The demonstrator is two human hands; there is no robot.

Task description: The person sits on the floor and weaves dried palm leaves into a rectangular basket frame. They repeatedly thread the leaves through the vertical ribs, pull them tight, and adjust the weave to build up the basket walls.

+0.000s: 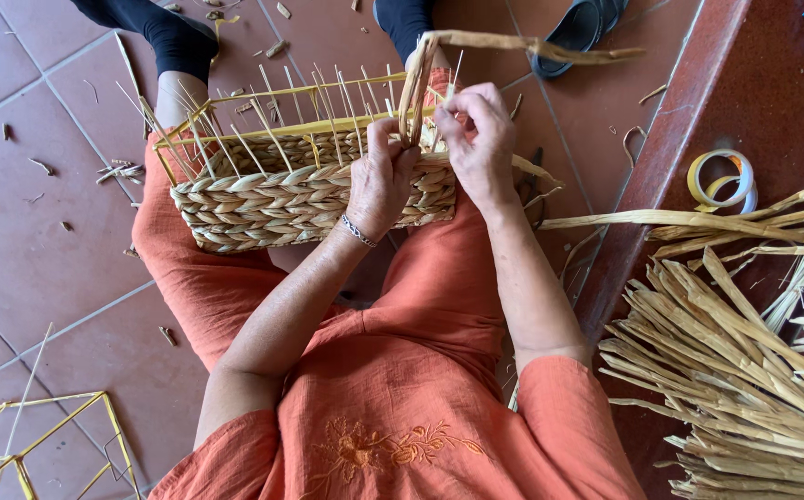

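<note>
A half-woven straw basket point(272, 199) on a yellow wire frame rests on my lap, with thin upright stakes sticking up from its rim. My left hand point(379, 181) presses against the basket's woven right side, fingers curled at the rim. My right hand point(476, 139) pinches a flat dried straw strand point(513, 44) at the rim. The strand loops up and runs off to the right. A thin bracelet sits on my left wrist.
A pile of dried straw strips point(744, 370) lies at the right on a red step. A roll of tape point(721, 179) sits beyond it. A bare yellow wire frame point(41, 444) stands at the lower left. A dark sandal point(578, 32) and straw scraps lie on the tiled floor.
</note>
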